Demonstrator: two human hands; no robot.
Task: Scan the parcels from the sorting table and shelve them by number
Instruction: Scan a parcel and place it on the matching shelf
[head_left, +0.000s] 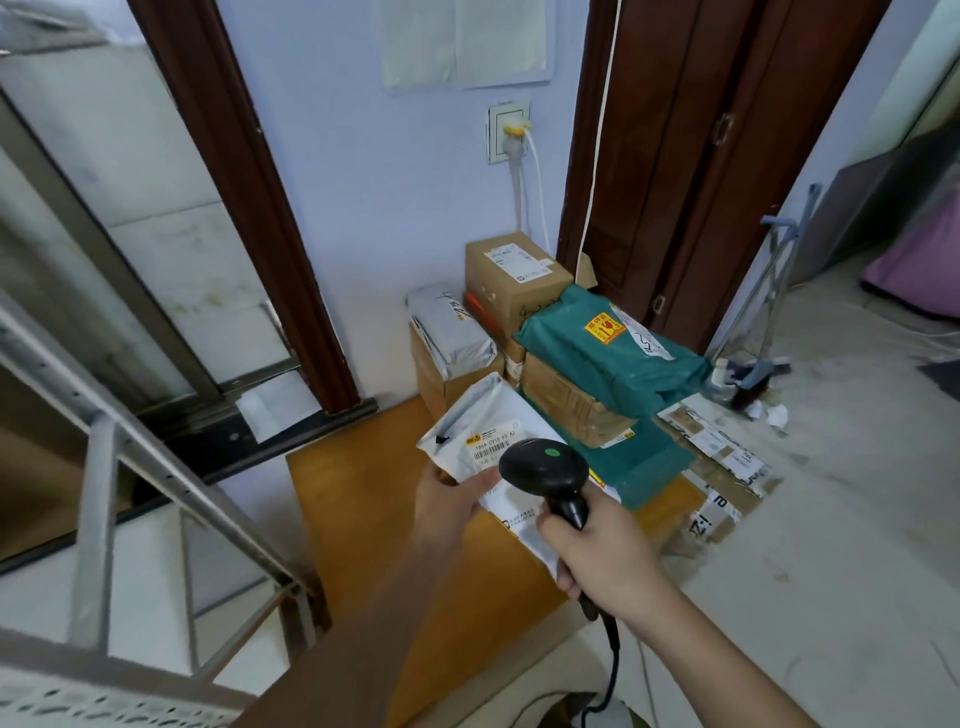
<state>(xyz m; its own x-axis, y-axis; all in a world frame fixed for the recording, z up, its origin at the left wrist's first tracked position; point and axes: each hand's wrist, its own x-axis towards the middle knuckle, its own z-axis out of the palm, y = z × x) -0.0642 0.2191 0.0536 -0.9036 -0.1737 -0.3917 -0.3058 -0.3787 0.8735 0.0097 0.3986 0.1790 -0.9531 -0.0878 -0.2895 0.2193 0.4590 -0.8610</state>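
Note:
My left hand (451, 503) holds a white plastic mailer parcel (480, 423) by its lower edge, label and barcode facing up. My right hand (605, 558) grips a black handheld barcode scanner (545, 467), its head right over the label, a green dot lit on top; its cable hangs down below my wrist. Behind lies the parcel pile on an orange tabletop (353, 499): a green mailer (613, 348) with a yellow-red sticker, a brown box (511, 280), and a grey mailer (452, 332).
A grey metal shelf frame (156, 467) stands at the left. Flattened cartons (722, 467) lie on the floor to the right of the pile. A dark wooden door (691, 156) and a broom (769, 322) stand at the right. A wall socket (509, 132) has plugged cables.

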